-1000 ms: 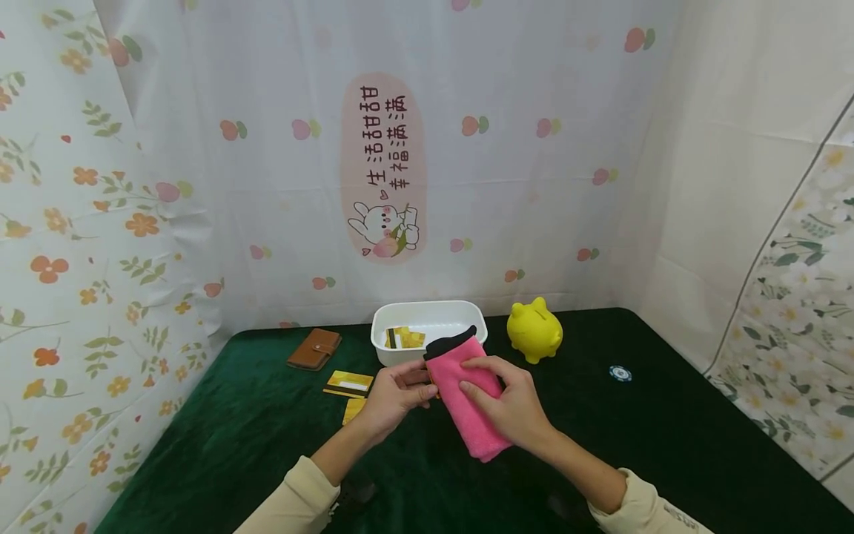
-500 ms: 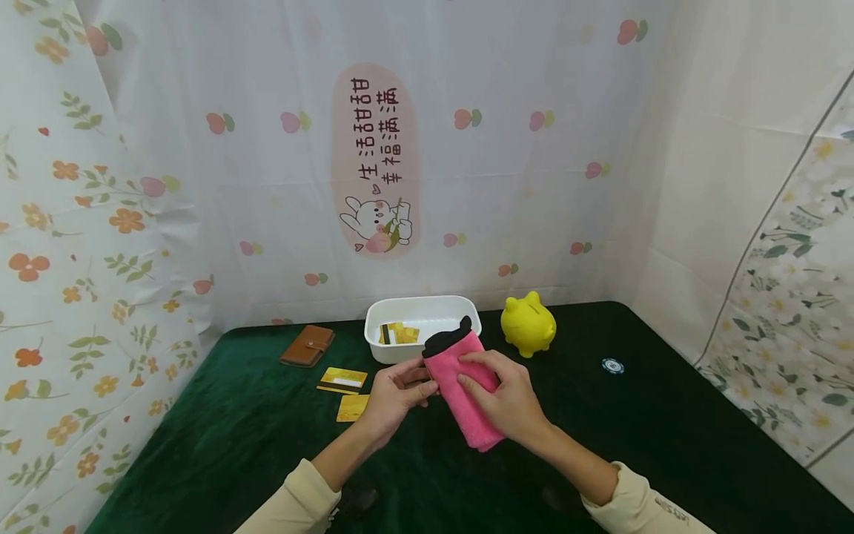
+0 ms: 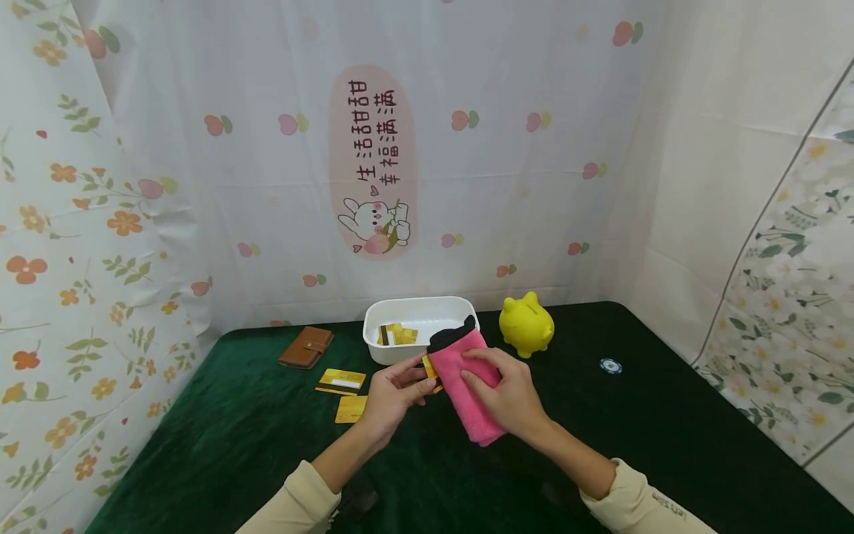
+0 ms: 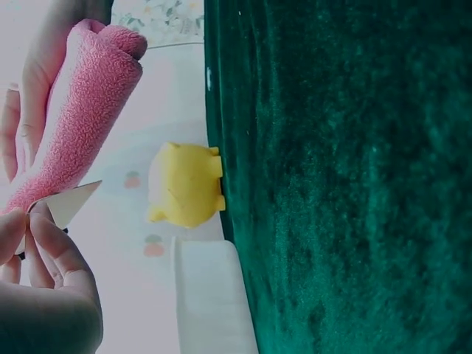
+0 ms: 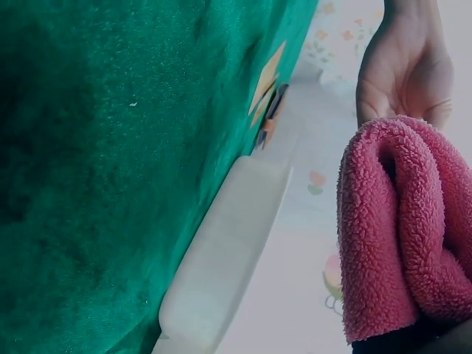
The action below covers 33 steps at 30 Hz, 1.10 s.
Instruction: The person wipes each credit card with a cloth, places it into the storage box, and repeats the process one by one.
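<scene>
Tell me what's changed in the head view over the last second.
More of the yellow card now shows between the left hand and the pink cloth, which have drawn slightly apart. No grip was released; the brown wallet, white tub and yellow piggy bank stayed put.

I receive the head view from above the near side of the surface [image 3: 233, 452], facing forward and down toward the patterned backdrop [image 3: 520, 178]. My left wrist view sits close beside the left hand [image 4: 55, 299], rolled sideways with the surface at frame right. My right wrist view is rolled oppositely, surface at frame left, the pink cloth [image 5: 376, 236] in near foreground. All three share the cloth and white tub [image 3: 394, 358].
</scene>
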### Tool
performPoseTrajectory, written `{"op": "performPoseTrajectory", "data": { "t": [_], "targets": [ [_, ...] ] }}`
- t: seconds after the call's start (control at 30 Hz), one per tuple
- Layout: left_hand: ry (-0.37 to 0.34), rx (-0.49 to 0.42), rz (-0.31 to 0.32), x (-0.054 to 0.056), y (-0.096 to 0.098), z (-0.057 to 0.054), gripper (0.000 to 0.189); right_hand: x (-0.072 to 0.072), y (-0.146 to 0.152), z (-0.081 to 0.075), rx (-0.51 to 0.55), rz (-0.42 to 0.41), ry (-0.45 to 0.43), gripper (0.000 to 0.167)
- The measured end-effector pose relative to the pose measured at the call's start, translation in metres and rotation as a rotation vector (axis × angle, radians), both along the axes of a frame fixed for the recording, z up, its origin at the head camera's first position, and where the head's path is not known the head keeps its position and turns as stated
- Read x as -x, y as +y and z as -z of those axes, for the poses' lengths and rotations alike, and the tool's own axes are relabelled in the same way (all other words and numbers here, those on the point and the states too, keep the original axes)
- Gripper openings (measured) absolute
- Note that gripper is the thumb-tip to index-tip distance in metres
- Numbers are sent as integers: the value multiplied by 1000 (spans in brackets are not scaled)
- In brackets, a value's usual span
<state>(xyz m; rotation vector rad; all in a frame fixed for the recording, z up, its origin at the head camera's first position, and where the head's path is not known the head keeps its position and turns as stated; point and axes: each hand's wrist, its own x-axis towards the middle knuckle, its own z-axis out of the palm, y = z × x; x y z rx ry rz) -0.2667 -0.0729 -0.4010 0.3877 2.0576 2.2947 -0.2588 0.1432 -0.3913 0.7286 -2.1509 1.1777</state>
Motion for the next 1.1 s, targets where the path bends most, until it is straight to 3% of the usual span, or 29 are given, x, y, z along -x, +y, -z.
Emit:
{"op": "performPoseTrajectory", "data": {
  "t": [0.4, 1.1],
  "targets": [
    [62, 12, 1, 2, -3, -1, 44, 4, 5, -1, 9, 18, 9, 29],
    [48, 22, -27, 2, -6, -4, 40, 13, 14, 3, 25, 64, -5, 28]
  ]
}}
